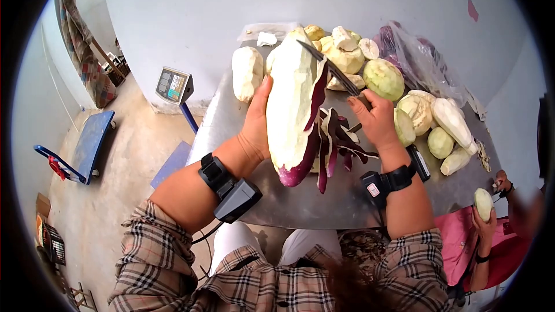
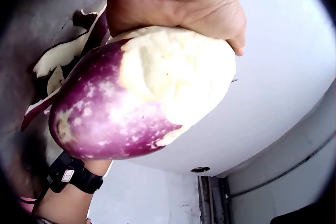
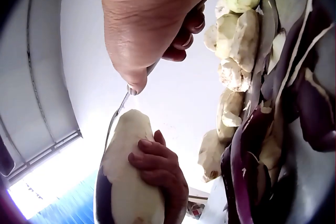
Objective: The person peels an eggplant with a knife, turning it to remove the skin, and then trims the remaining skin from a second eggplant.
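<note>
A large eggplant (image 1: 292,104), mostly peeled white with purple skin left at its near end, stands tilted on the metal table (image 1: 231,127). My left hand (image 1: 257,124) grips it from the left side. My right hand (image 1: 376,118) holds a knife (image 1: 335,72) whose blade lies against the eggplant's upper right side, where a purple strip of skin hangs off. In the left wrist view the purple end (image 2: 105,124) fills the frame under my left hand (image 2: 178,3). The right wrist view shows my right hand (image 3: 152,24), the blade (image 3: 116,116) and my left hand's fingers (image 3: 157,169) on the eggplant (image 3: 126,182).
A heap of purple peelings (image 1: 338,144) lies under my right hand. Several peeled eggplants (image 1: 381,78) and a plastic bag (image 1: 416,58) crowd the table's far and right side. Another person at the right holds a peeled piece (image 1: 483,203). A scale (image 1: 173,85) and a blue cart (image 1: 87,147) stand on the floor at left.
</note>
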### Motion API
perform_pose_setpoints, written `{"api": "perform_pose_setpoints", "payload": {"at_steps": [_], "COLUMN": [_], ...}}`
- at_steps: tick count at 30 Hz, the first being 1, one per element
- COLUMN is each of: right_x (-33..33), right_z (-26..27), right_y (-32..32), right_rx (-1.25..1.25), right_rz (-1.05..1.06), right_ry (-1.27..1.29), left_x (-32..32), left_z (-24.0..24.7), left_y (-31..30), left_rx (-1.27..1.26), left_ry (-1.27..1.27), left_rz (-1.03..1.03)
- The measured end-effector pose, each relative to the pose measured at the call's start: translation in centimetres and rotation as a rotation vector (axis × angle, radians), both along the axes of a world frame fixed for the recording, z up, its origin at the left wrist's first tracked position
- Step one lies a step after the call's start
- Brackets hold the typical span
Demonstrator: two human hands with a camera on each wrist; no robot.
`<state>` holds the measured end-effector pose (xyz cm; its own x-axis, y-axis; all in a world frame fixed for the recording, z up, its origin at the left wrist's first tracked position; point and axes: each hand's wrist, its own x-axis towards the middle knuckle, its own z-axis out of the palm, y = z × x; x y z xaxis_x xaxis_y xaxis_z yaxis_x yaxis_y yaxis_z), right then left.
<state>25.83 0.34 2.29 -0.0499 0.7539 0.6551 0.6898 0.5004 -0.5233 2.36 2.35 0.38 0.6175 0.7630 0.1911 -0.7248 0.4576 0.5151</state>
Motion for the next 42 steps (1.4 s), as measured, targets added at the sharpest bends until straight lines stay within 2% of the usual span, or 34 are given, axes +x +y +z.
{"api": "perform_pose_setpoints", "payload": {"at_steps": [1, 5, 7, 11, 14, 18, 20, 22, 24, 27, 30, 33, 36, 40, 42], "right_x": [0.5, 1.7, 1.7, 2.1, 2.2, 3.4, 3.7, 3.7, 3.0, 1.7, 0.7, -0.4, -1.4, -2.5, -3.0], "right_z": [-0.4, -0.8, -0.8, -0.3, 0.1, -0.9, -1.0, -1.0, -1.0, -0.1, -0.6, -0.3, -0.3, 0.3, 0.3], "right_y": [0.5, 1.1, 0.9, 0.4, 0.3, 1.3, 1.6, 1.6, 1.6, 0.7, 0.7, -0.2, -1.0, -2.2, -2.4], "right_rx": [-0.005, 0.018, 0.084, 0.156, 0.305, 0.194, 0.127, 0.062, -0.089, -0.442, -0.5, -0.499, -0.5, -0.303, -0.16], "right_rz": [-0.03, -0.137, -0.096, -0.031, -0.006, -0.076, -0.054, 0.059, 0.179, 0.241, 0.269, 0.309, 0.382, 0.356, 0.361], "right_ry": [0.015, 0.023, 0.051, 0.07, 0.0, -0.04, 0.051, 0.152, 0.346, 0.556, 0.543, 0.406, 0.326, -0.01, -0.101], "left_x": [0.0, -0.1, -0.1, -0.9, -1.2, -1.3, -1.2, -1.1, -1.0, -1.1, -1.2, -1.4, -1.3, -1.3, -1.9], "left_z": [-0.7, -1.2, -1.1, -1.3, -1.6, -0.6, -0.3, -0.3, -0.1, -0.1, -0.5, -0.5, -0.4, 0.2, -0.6], "left_y": [0.3, 0.7, 0.8, 1.8, 2.6, 2.1, 2.1, 2.2, 2.1, 2.3, 2.6, 2.4, 2.5, 2.2, 3.0], "left_rx": [0.036, 0.012, -0.035, -0.06, -0.047, -0.065, -0.044, -0.031, -0.049, -0.07, -0.081, -0.101, -0.123, -0.115, -0.115], "left_ry": [-0.03, 0.009, 0.08, 0.042, -0.021, 0.04, 0.05, 0.058, 0.075, 0.103, 0.075, -0.004, 0.025, 0.078, -0.009], "left_rz": [-0.038, 0.031, 0.118, 0.164, 0.228, 0.353, 0.386, 0.407, 0.425, 0.435, 0.402, 0.328, 0.382, 0.414, 0.319]}}
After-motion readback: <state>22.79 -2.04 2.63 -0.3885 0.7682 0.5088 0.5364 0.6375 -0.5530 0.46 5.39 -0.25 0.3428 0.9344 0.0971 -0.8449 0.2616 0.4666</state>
